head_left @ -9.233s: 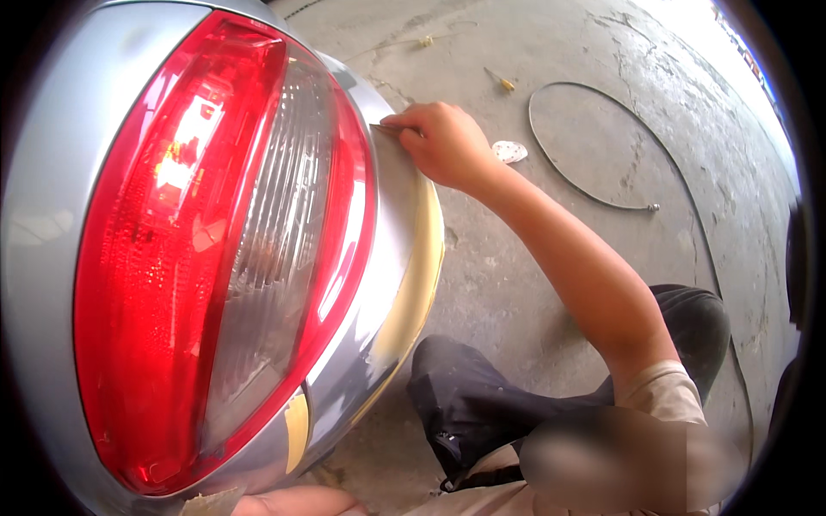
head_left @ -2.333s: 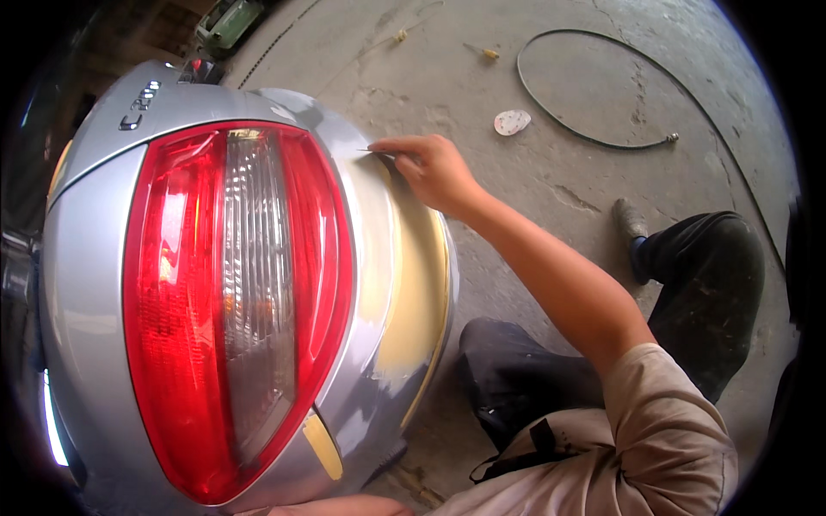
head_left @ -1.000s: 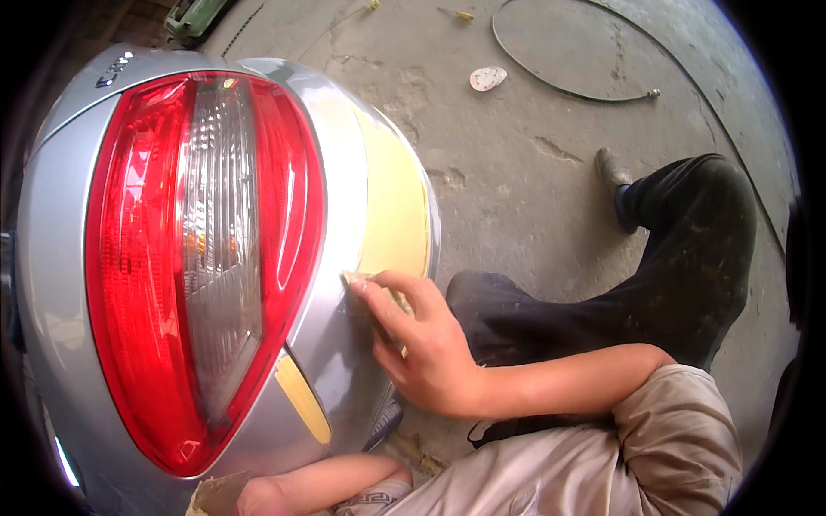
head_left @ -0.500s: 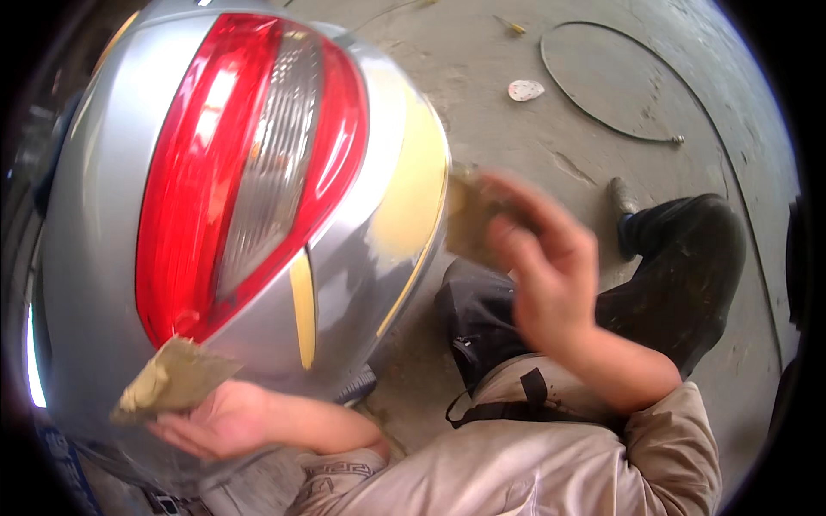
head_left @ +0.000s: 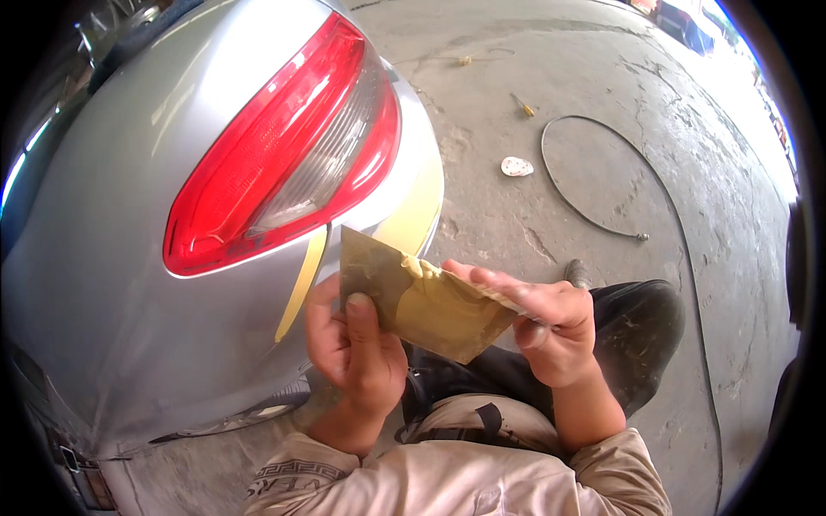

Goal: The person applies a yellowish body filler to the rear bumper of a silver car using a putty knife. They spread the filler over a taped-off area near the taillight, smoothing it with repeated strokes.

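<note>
Head view: my left hand (head_left: 354,348) pinches the putty-smeared spreader (head_left: 413,301) by its left edge, thumb on its face, so my right hand (head_left: 551,331), fingers closed along its right edge, can steady it beside the silver car's tail light (head_left: 284,155).

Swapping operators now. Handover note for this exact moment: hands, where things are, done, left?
Left hand: grips the near left edge of the filler-smeared sheet, thumb on top.
Right hand: pinches the sheet's right edge.
Sheet is held in front of the chest, off the car.
Silver car corner: yellow filler patch right of the red tail light, plus a narrow yellow strip below it.
Done: filler is on the panel.
Left: filled areas look unpainted; how smooth they are cannot be judged from here.
</note>
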Motion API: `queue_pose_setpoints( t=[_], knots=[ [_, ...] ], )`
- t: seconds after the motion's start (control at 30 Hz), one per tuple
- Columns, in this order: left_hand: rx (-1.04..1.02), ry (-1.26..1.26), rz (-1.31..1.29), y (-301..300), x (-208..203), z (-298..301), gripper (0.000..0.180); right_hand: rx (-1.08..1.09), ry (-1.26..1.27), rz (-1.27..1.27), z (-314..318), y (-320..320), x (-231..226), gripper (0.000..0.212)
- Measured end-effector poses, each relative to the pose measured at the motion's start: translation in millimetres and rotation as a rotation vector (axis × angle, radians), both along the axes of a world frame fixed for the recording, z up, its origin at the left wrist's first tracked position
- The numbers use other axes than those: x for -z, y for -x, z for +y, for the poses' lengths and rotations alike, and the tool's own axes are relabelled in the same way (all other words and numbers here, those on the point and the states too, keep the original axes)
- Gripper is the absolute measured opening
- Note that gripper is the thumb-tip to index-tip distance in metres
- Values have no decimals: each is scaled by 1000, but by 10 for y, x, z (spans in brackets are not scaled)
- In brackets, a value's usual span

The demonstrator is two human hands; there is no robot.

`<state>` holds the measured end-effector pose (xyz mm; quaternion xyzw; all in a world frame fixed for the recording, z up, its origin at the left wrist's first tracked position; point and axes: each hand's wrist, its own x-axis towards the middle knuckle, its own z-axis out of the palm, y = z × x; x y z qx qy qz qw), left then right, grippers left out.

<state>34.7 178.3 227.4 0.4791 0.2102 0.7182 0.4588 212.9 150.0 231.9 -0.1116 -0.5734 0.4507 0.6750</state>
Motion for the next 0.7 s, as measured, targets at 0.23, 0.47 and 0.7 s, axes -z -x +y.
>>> queue_pose_setpoints(
  t=[0.23,0.47,0.7],
  knots=[
    [-53,-32,-101,216,-229,92,34,375,325,-711,-124,-434,188,29],
    [-544,-263,15,431,-210,409,35,695,720,568,162,-1185,257,25],
    [-682,-324,207,457,295,397,35,452,657,640,125,-2201,248,22]
  ],
)
